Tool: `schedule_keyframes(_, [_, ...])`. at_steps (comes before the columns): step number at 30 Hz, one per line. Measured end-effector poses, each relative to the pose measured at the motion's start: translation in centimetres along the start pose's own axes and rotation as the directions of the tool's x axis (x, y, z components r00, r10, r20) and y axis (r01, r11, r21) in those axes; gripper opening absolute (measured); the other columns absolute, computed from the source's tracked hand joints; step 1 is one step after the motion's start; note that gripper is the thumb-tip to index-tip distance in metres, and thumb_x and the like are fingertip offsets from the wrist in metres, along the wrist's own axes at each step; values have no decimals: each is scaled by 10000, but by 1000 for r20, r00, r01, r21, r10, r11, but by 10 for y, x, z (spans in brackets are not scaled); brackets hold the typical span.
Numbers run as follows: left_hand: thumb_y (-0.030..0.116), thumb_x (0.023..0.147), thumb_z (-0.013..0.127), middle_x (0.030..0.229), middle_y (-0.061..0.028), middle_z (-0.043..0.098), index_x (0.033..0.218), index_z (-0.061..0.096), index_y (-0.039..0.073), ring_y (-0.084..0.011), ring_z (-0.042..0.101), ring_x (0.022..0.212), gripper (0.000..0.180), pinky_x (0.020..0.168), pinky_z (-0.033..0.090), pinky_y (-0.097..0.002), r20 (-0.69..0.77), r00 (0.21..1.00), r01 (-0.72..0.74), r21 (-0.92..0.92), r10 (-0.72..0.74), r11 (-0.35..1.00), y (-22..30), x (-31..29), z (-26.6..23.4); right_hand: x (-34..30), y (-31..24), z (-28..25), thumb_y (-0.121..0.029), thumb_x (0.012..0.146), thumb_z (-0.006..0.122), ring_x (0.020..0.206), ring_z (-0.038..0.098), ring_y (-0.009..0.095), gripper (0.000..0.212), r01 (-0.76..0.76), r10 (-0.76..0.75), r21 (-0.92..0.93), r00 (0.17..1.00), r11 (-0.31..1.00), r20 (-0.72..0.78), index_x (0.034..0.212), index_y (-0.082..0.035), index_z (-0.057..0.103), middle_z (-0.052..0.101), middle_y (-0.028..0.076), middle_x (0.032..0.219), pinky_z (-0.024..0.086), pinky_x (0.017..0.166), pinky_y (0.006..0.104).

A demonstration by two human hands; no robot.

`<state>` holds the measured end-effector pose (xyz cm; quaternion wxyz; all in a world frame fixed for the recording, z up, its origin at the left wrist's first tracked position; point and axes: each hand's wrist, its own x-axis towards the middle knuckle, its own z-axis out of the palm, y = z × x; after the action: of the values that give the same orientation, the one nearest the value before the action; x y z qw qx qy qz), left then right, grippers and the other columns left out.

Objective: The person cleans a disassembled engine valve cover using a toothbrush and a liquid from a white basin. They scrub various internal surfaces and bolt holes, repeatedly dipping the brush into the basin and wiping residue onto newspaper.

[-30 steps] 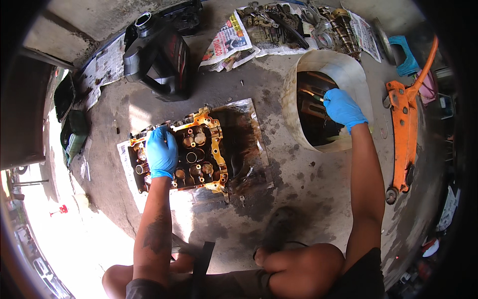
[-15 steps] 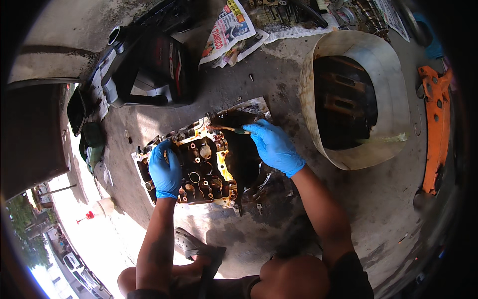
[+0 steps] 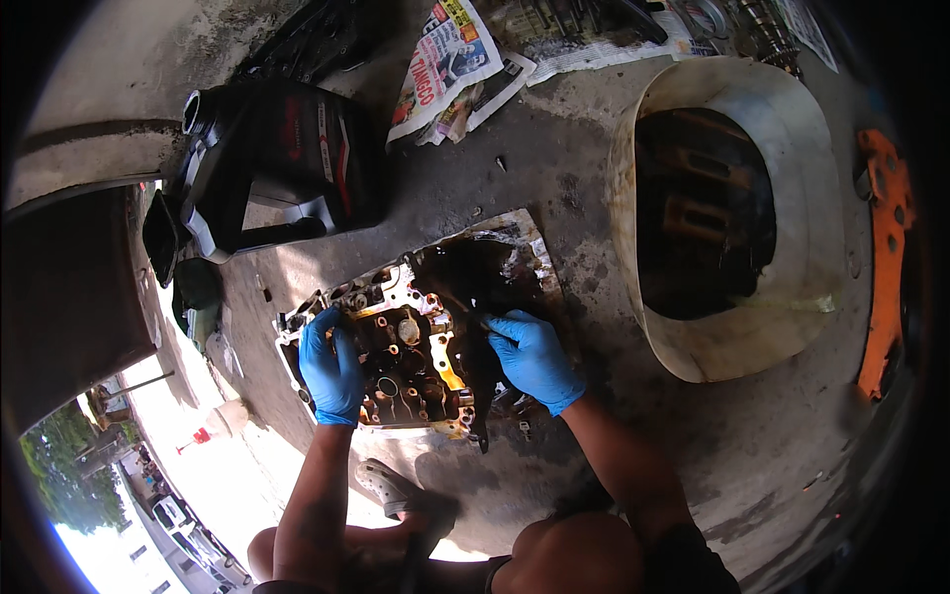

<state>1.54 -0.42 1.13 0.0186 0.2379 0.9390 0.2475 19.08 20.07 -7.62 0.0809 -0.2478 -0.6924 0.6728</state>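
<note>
Engine part [image 3: 401, 358]: oily metal, on a stained sheet [image 3: 522, 230], toward eight o'clock.
Left hand [image 3: 332, 368]: fingers curled over its ten-o'clock edge; whether gripping, cannot tell.
Right hand [image 3: 535, 361]: at its three o'clock, fingertips pinched around a slim brush [image 3: 479, 317].
White tub [image 3: 802, 198]: two o'clock.

On the concrete floor [image 3: 722, 445] before me lies an oily sheet [image 3: 540, 261]; right of it, a whitish plastic tub [image 3: 804, 228] and orange floor jack [image 3: 884, 267]; beyond-left, a black jug [image 3: 297, 163].
</note>
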Motion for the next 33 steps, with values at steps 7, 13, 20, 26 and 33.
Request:
schedule_keyframes(7, [-18,929,509,1056,-144,677,1108,649,-30,-254,647,979,228,923,491,-345,14,999,40,-29,-40,999,7,-1,-1,-15,-13,12,30,887,658,704,627,219,230,46,-49,168,999,985,15,1114,49,687,640,132,871,502,649,302])
schedule_keyframes(13, [-27,931,508,1017,-130,679,1086,650,-30,-241,645,939,209,897,491,-338,-1,1000,17,-41,-17,999,7,2,0,20,-21,-31,10,865,675,754,665,291,224,201,-206,-67,976,977,-77,1086,13,713,668,146,901,535,677,365])
schedule_keyframes(20, [-24,932,502,1027,-135,675,1083,648,-21,-248,643,953,210,900,493,-345,-5,1000,21,-41,-21,999,7,1,0,68,-4,-51,3,827,678,817,665,336,232,236,-241,-176,971,956,-4,1051,-25,733,670,149,906,537,726,387])
schedule_keyframes(26, [-13,934,503,1046,-142,675,1093,647,-21,-250,645,975,214,907,493,-348,13,1000,19,-20,-19,1000,5,0,-1,71,-15,-64,-15,829,636,792,621,311,277,351,-417,-662,907,663,63,1069,-89,754,641,115,896,520,712,422])
schedule_keyframes(33, [-13,935,510,1055,-151,682,1085,650,-33,-256,657,975,206,906,497,-343,10,999,38,-45,-38,998,5,0,0,62,-33,-60,-47,836,649,830,642,302,266,360,-410,-549,912,754,34,1088,-76,730,654,110,901,535,732,419])
